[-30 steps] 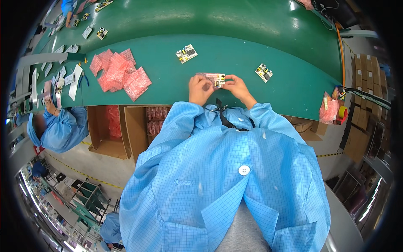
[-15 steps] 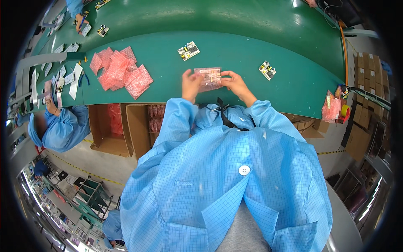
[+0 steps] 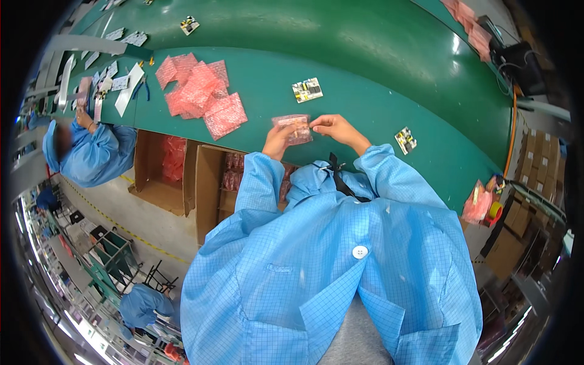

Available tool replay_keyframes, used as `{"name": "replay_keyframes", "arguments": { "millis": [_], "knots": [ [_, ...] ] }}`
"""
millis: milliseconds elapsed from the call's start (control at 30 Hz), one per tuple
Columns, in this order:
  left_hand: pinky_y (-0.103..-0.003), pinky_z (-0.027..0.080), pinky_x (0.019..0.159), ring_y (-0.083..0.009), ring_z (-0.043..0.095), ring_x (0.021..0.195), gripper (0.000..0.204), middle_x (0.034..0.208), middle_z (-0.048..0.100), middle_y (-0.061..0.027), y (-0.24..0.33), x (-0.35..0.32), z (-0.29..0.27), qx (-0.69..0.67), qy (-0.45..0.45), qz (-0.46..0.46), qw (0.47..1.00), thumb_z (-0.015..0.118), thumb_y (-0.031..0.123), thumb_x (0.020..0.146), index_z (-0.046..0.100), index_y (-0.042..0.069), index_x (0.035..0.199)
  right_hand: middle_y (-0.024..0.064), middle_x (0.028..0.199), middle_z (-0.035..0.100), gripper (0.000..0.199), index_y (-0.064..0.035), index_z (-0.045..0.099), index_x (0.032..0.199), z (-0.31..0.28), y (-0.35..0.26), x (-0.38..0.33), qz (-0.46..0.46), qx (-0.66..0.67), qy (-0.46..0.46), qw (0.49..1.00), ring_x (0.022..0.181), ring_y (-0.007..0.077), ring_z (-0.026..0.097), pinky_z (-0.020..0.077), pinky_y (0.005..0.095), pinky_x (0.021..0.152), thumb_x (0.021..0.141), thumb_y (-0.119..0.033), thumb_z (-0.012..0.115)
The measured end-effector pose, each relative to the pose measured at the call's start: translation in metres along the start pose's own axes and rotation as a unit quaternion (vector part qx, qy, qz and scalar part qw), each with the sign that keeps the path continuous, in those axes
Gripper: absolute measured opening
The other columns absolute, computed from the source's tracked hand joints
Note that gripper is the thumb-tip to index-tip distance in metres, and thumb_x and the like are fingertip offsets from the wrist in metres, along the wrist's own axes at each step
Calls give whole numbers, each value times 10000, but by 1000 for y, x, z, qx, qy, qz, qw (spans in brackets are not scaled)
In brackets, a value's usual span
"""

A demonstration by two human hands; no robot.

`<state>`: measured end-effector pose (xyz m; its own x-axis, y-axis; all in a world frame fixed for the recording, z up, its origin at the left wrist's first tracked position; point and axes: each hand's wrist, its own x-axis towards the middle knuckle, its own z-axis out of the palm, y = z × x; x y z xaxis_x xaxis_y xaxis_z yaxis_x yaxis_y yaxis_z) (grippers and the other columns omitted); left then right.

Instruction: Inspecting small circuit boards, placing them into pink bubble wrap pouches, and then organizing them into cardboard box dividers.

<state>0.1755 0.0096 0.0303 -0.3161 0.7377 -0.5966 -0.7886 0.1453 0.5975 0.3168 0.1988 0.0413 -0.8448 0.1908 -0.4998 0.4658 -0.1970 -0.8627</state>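
A pink bubble-wrap bag (image 3: 298, 135) with a circuit board inside is held just above the green bench, in front of my body. My left hand (image 3: 277, 142) grips its left side, thumb across the top face. At the bag's right edge, the fingertips of my right hand (image 3: 338, 130) are pinched together on the plastic. Beyond the bag lies a bare circuit board (image 3: 307, 90) with yellow and black parts. Another board (image 3: 406, 140) rests farther right on the bench. To the left sits a loose pile of flat pink bubble-wrap bags (image 3: 201, 91).
Open cardboard boxes (image 3: 205, 188) with pink bags inside stand below the bench edge. A co-worker in blue (image 3: 97, 155) works at the left, near pliers (image 3: 142, 89) and white boards. Yellow tape (image 3: 494, 212) and pink wrap lie at the right end. One more board (image 3: 189, 25) lies farther back.
The view has turned, so the bench things appear farther right. Relative to the bench, both my hands have carried the bagged board left, toward the pink pile.
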Motion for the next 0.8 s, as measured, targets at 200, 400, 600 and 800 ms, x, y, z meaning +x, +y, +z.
{"name": "replay_keyframes", "arguments": {
  "millis": [200, 400, 600, 800],
  "knots": [
    [-446, 517, 785, -337, 638, 969, 683, 1160, 627, -198, 15, 9, -59, 486, 268, -15, 832, 769, 462, 779, 551, -24, 1207, 147, 1347, 497, 713, -67, 494, 1316, -9, -36, 60, -279, -388, 222, 850, 1243, 358, 438, 374, 478, 1054, 687, -164, 817],
    [-513, 447, 883, -422, 498, 1083, 456, 1168, 513, -224, 61, -2, -89, 654, 367, 268, 604, 747, 201, 761, 571, 40, 1149, 129, 1221, 511, 815, -76, 456, 1336, -19, -37, 67, -138, -501, 142, 842, 1217, 329, 459, 376, 471, 1038, 639, -227, 850],
    [-489, 474, 812, -376, 582, 919, 230, 992, 598, -167, 81, 9, -98, 693, 325, 190, 615, 723, 218, 776, 675, 103, 970, 163, 1170, 521, 805, -122, 447, 1319, -23, 1, -3, -21, -401, 242, 883, 1008, 390, 594, 512, 455, 845, 644, -281, 857],
    [-495, 476, 794, -378, 593, 894, 203, 946, 612, -188, 57, 18, -121, 749, 340, 284, 492, 705, 211, 780, 645, 55, 894, 199, 1033, 645, 671, -51, 467, 1206, -40, 77, -83, 54, -183, 374, 907, 968, 385, 648, 524, 442, 804, 739, -379, 818]
  ]
}}
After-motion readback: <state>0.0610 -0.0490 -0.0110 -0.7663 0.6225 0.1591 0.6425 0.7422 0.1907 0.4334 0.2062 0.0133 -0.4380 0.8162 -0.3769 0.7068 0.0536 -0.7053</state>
